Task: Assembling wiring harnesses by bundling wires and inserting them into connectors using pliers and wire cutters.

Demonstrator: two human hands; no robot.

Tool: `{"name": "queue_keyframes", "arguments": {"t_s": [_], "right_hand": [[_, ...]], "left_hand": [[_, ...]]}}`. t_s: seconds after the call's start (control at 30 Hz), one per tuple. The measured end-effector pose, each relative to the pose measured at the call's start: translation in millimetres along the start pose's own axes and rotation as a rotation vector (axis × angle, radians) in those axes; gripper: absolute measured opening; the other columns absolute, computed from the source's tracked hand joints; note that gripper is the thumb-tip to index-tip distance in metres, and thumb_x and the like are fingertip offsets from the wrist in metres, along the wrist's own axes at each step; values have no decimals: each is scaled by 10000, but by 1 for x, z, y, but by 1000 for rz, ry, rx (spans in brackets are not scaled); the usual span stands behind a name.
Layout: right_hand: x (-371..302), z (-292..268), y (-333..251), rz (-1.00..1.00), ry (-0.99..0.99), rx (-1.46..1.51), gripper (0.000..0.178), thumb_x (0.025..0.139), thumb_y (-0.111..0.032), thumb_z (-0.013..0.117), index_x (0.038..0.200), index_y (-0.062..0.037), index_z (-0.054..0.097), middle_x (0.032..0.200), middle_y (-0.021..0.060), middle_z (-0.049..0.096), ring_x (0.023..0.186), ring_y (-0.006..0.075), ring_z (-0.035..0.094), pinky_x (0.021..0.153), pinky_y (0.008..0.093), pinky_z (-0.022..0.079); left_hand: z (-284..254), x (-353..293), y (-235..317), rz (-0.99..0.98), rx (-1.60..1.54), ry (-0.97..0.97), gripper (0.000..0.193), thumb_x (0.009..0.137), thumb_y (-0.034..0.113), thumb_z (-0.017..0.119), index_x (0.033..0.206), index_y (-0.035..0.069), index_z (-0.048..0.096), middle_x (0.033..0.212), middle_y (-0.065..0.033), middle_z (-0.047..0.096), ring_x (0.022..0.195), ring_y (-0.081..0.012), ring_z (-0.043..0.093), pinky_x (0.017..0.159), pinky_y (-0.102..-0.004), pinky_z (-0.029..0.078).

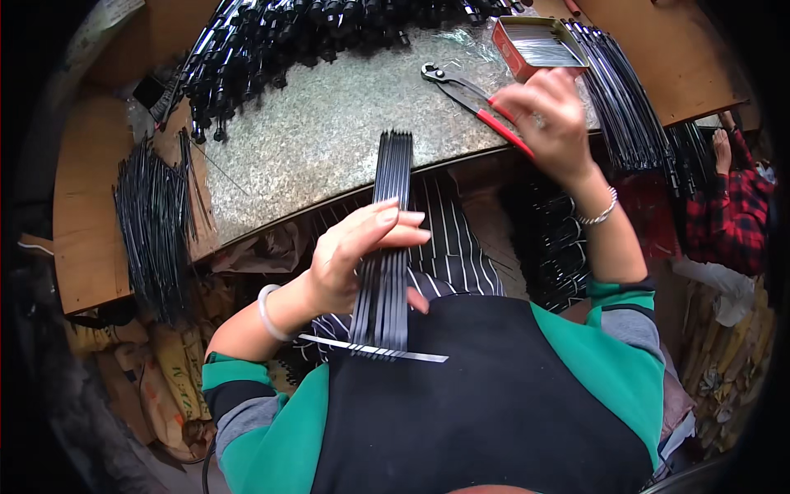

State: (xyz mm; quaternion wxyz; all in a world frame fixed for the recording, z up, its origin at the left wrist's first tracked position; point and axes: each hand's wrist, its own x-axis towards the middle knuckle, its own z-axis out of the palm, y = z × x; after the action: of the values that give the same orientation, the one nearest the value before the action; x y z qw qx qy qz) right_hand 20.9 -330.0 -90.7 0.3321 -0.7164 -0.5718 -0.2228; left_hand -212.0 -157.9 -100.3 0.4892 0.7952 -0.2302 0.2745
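A row of thin black metal ribs point(393, 169), laid side by side like a flat band, runs from the table's front edge toward my body. My left hand point(350, 251) is closed around its middle, thumb and fingers on top and a fingertip showing below. Across the band's near end lies a narrow silvery strip point(424, 356). My right hand point(550, 119) is raised above the table's right part, fingers curled in and a little blurred; anything thin between them cannot be made out. Just left of it lie pliers point(504, 132) with red handles, jaws pointing away.
A red box point(512, 56) of fine silvery wires stands behind my right hand. Black rods point(629, 107) are stacked at the right, another bundle point(152, 222) at the left, and black frames point(255, 58) heap at the back. A person in a checked sleeve point(732, 218) sits far right.
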Motion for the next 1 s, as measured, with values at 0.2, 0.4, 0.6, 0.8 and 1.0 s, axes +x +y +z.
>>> {"name": "queue_keyframes", "arguments": {"t_s": [0.2, 0.4, 0.6, 0.8, 1.0], "right_hand": [[-56, 58, -44, 85, -1, -38, 226, 709, -81, 670, 931, -116, 652, 646, 8, 446, 669, 197, 456, 666, 324, 356], [-64, 68, -44, 97, 36, -44, 254, 709, -80, 667, 957, -133, 657, 646, 1, 443, 662, 188, 453, 689, 332, 344], [-64, 69, -46, 99, 30, -35, 267, 706, -76, 668, 962, -149, 662, 644, -8, 444, 657, 179, 449, 699, 331, 326], [-63, 70, -47, 108, 33, -32, 265, 704, -77, 671, 957, -154, 665, 641, -11, 442, 651, 175, 445, 701, 325, 318], [-63, 76, -54, 101, 30, -11, 283, 698, -82, 672, 968, -168, 666, 654, -15, 441, 659, 171, 436, 705, 327, 312]], "left_hand": [[-30, -9, 14, -235, 62, -304, 574, 556, 343, 785, 1031, 56, 637, 1183, -221, 525, 1151, -356, 483, 994, -489, 325], [-44, -18, 8, -220, 192, -438, 567, 586, 360, 742, 1066, 80, 629, 1232, -232, 481, 1188, -369, 441, 995, -495, 323], [-46, -19, 3, -155, 253, -454, 549, 627, 364, 688, 1066, 42, 618, 1180, -221, 525, 1148, -375, 477, 970, -495, 362], [-48, -23, -4, -82, 267, -457, 568, 623, 377, 687, 1060, 22, 614, 1151, -228, 541, 1121, -382, 498, 948, -490, 392], [-46, -22, 2, -93, 161, -447, 579, 616, 393, 690, 1050, 17, 613, 1144, -232, 543, 1110, -383, 505, 946, -480, 400]]}}
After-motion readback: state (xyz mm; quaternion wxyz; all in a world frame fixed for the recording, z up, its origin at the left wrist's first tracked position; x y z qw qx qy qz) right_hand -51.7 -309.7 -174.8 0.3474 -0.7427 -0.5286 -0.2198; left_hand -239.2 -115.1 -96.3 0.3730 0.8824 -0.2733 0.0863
